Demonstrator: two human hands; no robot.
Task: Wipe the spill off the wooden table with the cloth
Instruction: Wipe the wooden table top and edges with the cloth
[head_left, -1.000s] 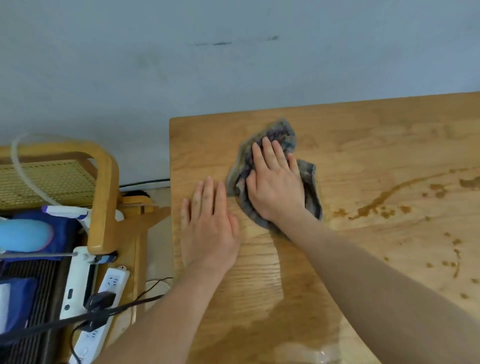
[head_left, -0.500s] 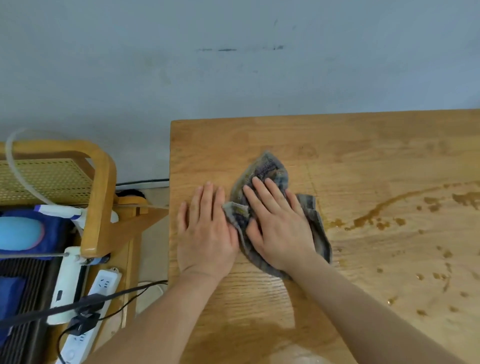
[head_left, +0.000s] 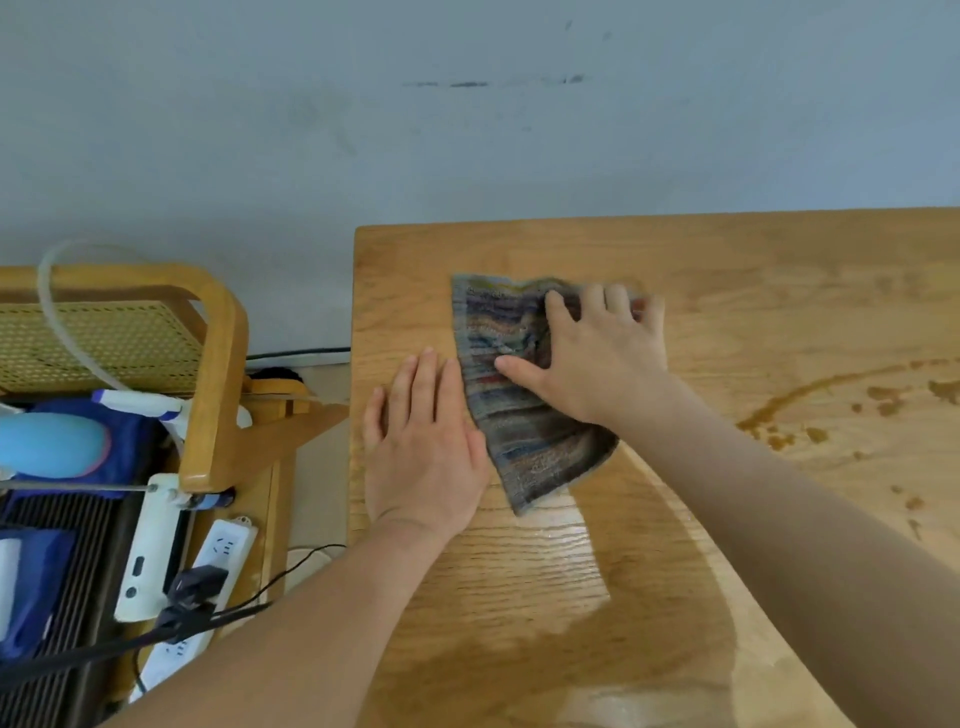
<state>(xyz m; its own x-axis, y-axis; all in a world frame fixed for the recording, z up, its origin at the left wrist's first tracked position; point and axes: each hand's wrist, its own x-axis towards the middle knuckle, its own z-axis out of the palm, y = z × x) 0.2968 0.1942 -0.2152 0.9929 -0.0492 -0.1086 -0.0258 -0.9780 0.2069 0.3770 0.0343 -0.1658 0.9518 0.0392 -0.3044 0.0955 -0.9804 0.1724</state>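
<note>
A grey striped cloth (head_left: 506, 395) lies spread on the wooden table (head_left: 727, 270) near its left end. My right hand (head_left: 597, 358) presses flat on the cloth's right part, fingers spread and pointing away. My left hand (head_left: 423, 441) rests palm down on the bare wood, its right edge touching the cloth's left edge. A brown spill (head_left: 810, 400) streaks and dots the table to the right of my right forearm. A wet sheen (head_left: 582, 582) covers the wood in front of the cloth.
The table's left edge drops off beside my left hand. Left of it stands a wooden rattan chair (head_left: 208, 364) with a white power strip (head_left: 208, 571), black cables, a blue object (head_left: 52, 447) and a clear hose. A grey wall runs behind.
My right hand has slid the cloth away and to the right, and the cloth has spread out flatter. My left hand stays planted on the wood.
</note>
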